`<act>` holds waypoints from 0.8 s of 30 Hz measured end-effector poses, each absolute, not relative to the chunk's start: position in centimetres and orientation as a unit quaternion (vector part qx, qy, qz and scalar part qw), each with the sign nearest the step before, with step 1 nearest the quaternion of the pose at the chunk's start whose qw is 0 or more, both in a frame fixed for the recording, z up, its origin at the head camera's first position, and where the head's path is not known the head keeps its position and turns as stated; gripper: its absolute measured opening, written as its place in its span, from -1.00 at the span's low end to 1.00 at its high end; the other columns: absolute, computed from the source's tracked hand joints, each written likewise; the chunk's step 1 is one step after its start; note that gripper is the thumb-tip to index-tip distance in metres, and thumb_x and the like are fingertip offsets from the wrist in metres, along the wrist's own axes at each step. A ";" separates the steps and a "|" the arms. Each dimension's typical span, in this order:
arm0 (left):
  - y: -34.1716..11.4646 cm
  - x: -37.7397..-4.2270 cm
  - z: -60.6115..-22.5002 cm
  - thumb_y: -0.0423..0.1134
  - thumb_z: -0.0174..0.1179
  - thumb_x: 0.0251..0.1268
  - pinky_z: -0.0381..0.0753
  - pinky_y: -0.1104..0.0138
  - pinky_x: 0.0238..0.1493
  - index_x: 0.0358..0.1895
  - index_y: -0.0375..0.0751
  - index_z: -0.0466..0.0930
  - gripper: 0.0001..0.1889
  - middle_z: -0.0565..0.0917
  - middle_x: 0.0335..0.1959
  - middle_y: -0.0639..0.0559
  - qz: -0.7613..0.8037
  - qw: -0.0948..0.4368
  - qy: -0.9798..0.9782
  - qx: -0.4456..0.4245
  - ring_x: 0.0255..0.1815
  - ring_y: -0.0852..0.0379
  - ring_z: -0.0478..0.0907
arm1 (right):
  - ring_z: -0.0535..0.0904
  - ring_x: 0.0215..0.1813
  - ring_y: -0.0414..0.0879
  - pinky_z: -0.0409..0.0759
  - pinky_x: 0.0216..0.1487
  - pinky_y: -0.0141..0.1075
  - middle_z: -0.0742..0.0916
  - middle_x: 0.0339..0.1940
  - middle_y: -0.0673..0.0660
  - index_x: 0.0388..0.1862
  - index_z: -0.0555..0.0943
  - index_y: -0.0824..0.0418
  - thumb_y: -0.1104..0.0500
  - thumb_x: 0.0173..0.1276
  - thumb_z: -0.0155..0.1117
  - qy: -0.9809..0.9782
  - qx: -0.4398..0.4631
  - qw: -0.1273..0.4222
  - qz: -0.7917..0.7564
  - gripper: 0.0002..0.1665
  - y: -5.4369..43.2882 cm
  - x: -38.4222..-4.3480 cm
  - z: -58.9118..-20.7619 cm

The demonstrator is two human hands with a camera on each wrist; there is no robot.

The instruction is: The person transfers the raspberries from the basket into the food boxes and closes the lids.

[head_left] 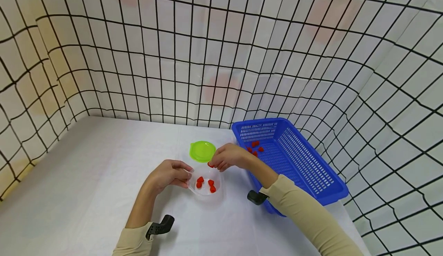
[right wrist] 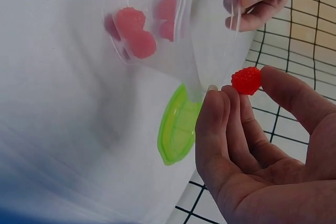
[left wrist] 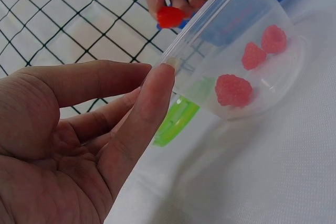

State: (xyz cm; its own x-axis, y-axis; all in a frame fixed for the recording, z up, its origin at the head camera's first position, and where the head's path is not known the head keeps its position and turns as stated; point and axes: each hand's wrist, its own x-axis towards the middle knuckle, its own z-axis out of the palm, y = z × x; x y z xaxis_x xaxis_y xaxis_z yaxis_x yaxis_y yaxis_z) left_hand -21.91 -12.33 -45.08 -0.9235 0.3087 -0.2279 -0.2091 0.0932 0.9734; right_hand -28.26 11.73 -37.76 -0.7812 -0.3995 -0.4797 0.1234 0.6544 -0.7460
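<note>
A clear plastic tub (head_left: 204, 192) stands on the white cloth with several red raspberries (head_left: 212, 189) inside. My left hand (head_left: 170, 176) pinches the tub's rim at its left side, thumb and forefinger meeting there in the left wrist view. Between the thumb and fingers of my right hand (head_left: 228, 156) is one raspberry (right wrist: 247, 81), held above the tub's far right edge. Just behind the tub lies a green lid (head_left: 202, 151).
To the right sits a blue plastic basket (head_left: 304, 163) with slotted walls, and several raspberries (head_left: 255, 143) lie at its far left end. White walls covered by black wire grid (head_left: 214, 48) enclose the table at the back and sides.
</note>
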 end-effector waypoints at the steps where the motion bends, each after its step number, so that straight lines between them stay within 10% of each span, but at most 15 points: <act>1: -12.3 -21.9 -45.1 -0.38 0.22 0.33 0.81 0.26 -0.27 0.06 -0.52 0.60 -0.69 0.70 -0.30 -0.10 0.673 0.193 0.714 0.035 -0.46 0.08 0.67 | 0.71 -0.19 -0.02 0.77 -0.06 -0.26 0.79 -0.22 0.13 -0.10 0.72 0.28 0.12 0.29 0.45 0.850 -0.081 0.322 -0.408 -0.71 11.7 -28.2 -37.8; 24: -12.4 -21.8 -44.9 -0.37 0.21 0.33 0.80 0.26 -0.26 0.06 -0.52 0.60 -0.68 0.71 -0.30 -0.11 0.672 0.193 0.714 0.033 -0.47 0.08 0.68 | 0.67 -0.15 -0.02 0.75 -0.05 -0.29 0.80 -0.21 0.08 -0.12 0.73 0.24 0.09 0.30 0.42 0.854 -0.091 0.321 -0.398 -0.73 11.5 -27.7 -38.5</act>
State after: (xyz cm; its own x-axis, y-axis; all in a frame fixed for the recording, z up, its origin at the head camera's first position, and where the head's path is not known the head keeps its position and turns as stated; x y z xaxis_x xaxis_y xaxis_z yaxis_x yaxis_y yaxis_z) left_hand -21.81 -12.39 -44.89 -0.9231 0.3071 -0.2313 -0.2126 0.0935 0.9726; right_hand -27.73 11.49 -38.47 -0.7774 -0.4106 -0.4764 0.1008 0.6663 -0.7388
